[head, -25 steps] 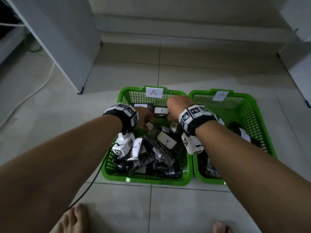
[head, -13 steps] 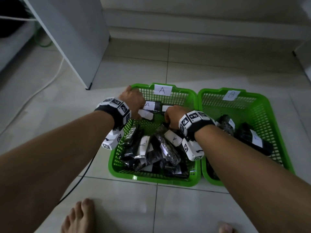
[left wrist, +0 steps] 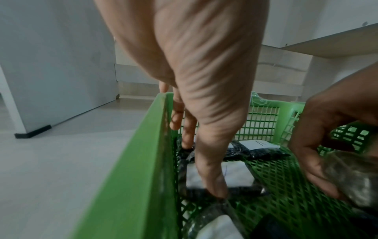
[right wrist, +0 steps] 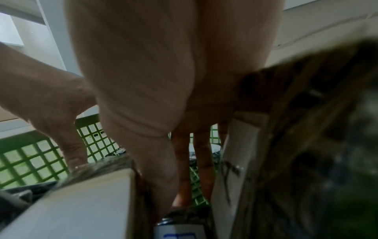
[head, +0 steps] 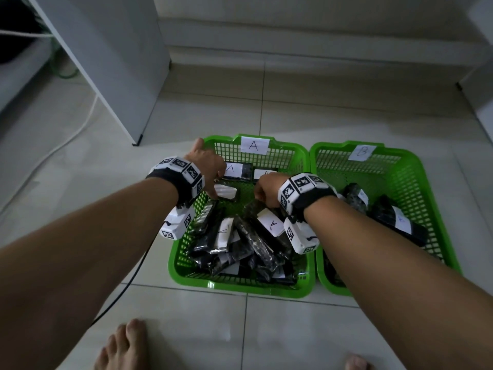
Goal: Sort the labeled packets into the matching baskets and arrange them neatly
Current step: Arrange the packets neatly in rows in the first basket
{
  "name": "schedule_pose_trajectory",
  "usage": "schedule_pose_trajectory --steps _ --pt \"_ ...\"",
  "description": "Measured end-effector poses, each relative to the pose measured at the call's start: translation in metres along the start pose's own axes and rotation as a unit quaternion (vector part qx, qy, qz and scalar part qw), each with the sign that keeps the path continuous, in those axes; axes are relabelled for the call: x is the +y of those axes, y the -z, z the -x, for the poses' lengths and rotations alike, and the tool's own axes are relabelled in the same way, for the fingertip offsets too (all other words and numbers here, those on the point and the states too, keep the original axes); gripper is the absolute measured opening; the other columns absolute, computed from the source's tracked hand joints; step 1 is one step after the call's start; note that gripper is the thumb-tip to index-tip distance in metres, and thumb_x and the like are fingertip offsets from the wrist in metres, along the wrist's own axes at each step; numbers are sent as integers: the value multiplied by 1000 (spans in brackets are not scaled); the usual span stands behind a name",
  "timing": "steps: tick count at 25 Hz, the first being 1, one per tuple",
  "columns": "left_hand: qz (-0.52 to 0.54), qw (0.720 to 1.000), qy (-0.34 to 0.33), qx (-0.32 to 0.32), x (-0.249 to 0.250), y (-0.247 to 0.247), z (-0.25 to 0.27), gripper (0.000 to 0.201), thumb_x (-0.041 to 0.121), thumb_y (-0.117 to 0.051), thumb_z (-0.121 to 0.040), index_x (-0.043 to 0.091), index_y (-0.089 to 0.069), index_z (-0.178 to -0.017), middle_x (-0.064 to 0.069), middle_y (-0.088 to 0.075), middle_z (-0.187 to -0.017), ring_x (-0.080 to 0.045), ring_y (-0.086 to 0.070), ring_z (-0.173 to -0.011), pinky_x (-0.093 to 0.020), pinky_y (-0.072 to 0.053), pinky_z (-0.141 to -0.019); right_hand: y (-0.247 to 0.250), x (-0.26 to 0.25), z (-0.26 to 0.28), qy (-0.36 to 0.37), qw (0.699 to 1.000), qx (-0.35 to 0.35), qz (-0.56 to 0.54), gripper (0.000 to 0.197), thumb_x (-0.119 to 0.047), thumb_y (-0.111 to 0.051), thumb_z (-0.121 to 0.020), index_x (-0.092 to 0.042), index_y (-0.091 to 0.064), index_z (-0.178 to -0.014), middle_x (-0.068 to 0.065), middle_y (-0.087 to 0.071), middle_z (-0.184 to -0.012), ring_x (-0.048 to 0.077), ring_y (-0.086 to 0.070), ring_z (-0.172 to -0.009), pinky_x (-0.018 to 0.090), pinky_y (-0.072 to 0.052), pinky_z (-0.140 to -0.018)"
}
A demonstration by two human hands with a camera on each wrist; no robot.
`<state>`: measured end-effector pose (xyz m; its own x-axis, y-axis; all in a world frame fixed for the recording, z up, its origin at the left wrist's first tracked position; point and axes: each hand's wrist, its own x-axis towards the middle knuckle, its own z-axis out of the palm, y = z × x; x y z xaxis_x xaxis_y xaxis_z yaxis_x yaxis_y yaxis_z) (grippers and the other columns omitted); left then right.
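Two green baskets stand side by side on the floor: basket A [head: 186,273] on the left and basket B [head: 426,166] on the right, each with a paper letter on its far wall. Basket A holds a heap of dark packets [head: 240,241] with white A labels. Two more packets [head: 237,169] lie flat along its far wall. My left hand [head: 208,166] is in the far left corner, thumb and fingers pinching the ends of a labelled packet [left wrist: 235,174]. My right hand [head: 269,188] is in the middle of basket A, gripping a dark packet [left wrist: 351,177]. Basket B holds a few B packets [head: 400,222].
A white cabinet panel [head: 114,62] stands at the back left, and white furniture [head: 480,89] at the right. A black cable [head: 128,284] runs along the floor beside basket A. My bare feet [head: 125,345] are just in front of the baskets.
My left hand has moved from the basket's middle to its far left corner with a packet. My right hand has come down and nearer, onto the heap.
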<state>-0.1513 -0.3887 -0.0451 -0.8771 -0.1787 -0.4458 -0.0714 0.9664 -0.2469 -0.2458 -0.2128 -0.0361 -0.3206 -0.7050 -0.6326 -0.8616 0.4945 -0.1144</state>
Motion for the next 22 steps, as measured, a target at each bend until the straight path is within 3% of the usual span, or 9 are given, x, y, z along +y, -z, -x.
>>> schedule_pose_trajectory --steps 4,6,9,12,14,16,18,20,22 --pt "-20 1000 -22 -8 8 2 6 62 87 -60 -61 32 -71 -88 18 -62 -92 -15 -56 -104 -45 -24 -113 -1 3 3 -9 999 4 -36 35 -3 -56 -92 -17 -71 -121 5 -68 -126 26 -65 -110 27 -49 -78" --pt "-12 997 -25 -68 16 -2 9 67 88 -57 -64 29 -74 -91 14 -66 -93 -17 -56 -103 -44 -23 -112 1 4 5 -8 998 15 -60 32 -2 -54 -94 -14 -74 -117 6 -69 -123 24 -66 -108 26 -48 -78" --pt "6 995 -24 -101 21 0 15 54 77 -64 -70 25 -68 -84 12 -65 -91 -20 -55 -105 -43 -24 -109 5 5 6 8 993 34 -113 26 -3 -56 -94 -10 -78 -107 5 -73 -113 23 -67 -104 29 -49 -76" --pt "-16 989 -29 -141 22 3 17 48 66 -70 -72 31 -71 -105 14 -64 -106 -21 -52 -115 -42 -26 -110 3 2 7 3 992 12 -125 25 -19 -64 -90 -6 -76 -108 9 -73 -111 30 -68 -105 32 -54 -81" --pt "-4 987 -31 -158 23 2 18 46 64 -70 -72 32 -71 -104 16 -64 -102 -17 -54 -111 -46 -22 -112 5 2 11 -2 985 -10 -171 25 -28 -75 -86 -17 -77 -109 0 -73 -106 22 -68 -101 32 -54 -87" --pt "27 991 -22 -129 23 2 18 40 62 -66 -74 28 -71 -95 13 -64 -93 -16 -58 -102 -45 -25 -111 10 7 14 1 981 -36 -188 29 -34 -80 -83 -25 -77 -110 -8 -70 -105 15 -62 -100 31 -49 -92" --pt "79 996 -12 -50 21 5 18 26 47 -65 -80 23 -69 -88 9 -62 -86 -19 -61 -95 -38 -36 -102 14 17 14 -3 971 -26 -236 30 -36 -79 -83 -25 -75 -111 -6 -69 -109 18 -61 -103 34 -47 -92" --pt "154 988 -5 14 17 8 19 15 32 -63 -83 20 -69 -89 5 -65 -88 -21 -63 -90 -33 -47 -91 16 26 13 -27 933 15 -358 29 -32 -78 -83 -18 -76 -108 3 -72 -110 25 -67 -99 38 -53 -91" --pt "208 977 -11 39 16 10 16 15 23 -60 -86 15 -70 -93 -2 -70 -94 -23 -66 -91 -36 -54 -86 16 36 11 -71 895 90 -431 28 -29 -77 -80 -14 -77 -104 8 -73 -109 29 -69 -101 41 -56 -92"
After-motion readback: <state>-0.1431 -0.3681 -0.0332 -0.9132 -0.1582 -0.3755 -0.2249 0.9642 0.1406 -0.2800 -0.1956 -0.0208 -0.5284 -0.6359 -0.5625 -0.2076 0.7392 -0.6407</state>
